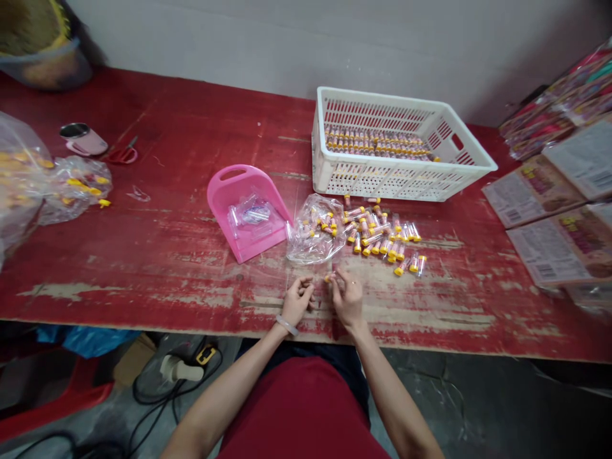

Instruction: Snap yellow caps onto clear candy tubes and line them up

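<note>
Near the front edge of the table, my right hand (349, 298) pinches a small yellow cap (327, 278) between thumb and fingers. Close beside it on the left, my left hand (297, 302) has its fingers curled together; whatever they hold is too small to make out. Just beyond both hands lies a clear plastic bag (306, 248) with several yellow-capped pieces on it. To its right spreads a loose pile of small clear tubes (377, 237) with yellow caps and pinkish contents.
A white crate (406, 175) holding rows of such tubes stands behind the pile. The pink dustpan-like scoop (224, 191) contains clear plastic pieces. Scissors (125, 155), a mug (88, 141) and a bag of yellow parts (79, 191) lie left. Printed boxes (535, 197) are stacked right.
</note>
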The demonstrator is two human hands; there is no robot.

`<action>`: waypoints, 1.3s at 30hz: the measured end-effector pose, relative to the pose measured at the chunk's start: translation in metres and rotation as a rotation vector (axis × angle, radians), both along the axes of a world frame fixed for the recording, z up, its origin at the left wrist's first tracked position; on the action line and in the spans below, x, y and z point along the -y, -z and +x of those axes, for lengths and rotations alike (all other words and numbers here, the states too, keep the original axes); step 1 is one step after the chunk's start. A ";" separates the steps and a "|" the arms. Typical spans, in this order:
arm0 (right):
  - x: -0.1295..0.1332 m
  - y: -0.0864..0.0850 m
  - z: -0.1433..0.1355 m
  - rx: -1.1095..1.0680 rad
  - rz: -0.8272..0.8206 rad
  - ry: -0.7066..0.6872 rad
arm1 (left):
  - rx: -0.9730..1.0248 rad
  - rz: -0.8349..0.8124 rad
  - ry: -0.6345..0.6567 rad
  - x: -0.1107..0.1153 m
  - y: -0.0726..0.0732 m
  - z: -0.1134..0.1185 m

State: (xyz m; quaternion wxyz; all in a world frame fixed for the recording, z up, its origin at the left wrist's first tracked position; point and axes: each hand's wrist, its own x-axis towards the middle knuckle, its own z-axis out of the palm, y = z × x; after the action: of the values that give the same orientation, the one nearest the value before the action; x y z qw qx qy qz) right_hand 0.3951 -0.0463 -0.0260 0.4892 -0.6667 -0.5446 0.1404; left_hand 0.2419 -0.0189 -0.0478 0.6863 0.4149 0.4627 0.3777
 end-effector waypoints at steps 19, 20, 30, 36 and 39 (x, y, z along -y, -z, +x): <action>-0.061 -0.019 0.125 0.185 -0.281 0.562 | 0.042 0.050 -0.045 -0.002 0.010 0.001; -0.070 -0.023 0.136 0.202 -0.337 0.579 | 0.039 0.053 -0.043 -0.002 0.012 0.001; -0.052 0.001 0.113 0.025 -0.107 0.430 | -0.328 0.364 -0.198 -0.044 -0.011 -0.032; -0.037 0.003 0.069 -0.007 -0.125 0.297 | -1.127 0.596 -0.225 -0.135 -0.037 -0.075; -0.048 -0.009 0.048 0.035 -0.117 0.198 | -1.409 0.589 -0.115 -0.143 -0.034 -0.080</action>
State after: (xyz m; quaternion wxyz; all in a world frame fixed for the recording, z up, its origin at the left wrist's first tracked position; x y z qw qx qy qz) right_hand 0.4434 0.0020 -0.0166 0.4512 -0.7470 -0.4754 0.1114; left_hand 0.1618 0.1240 -0.0134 0.0694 0.6988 0.6921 0.1668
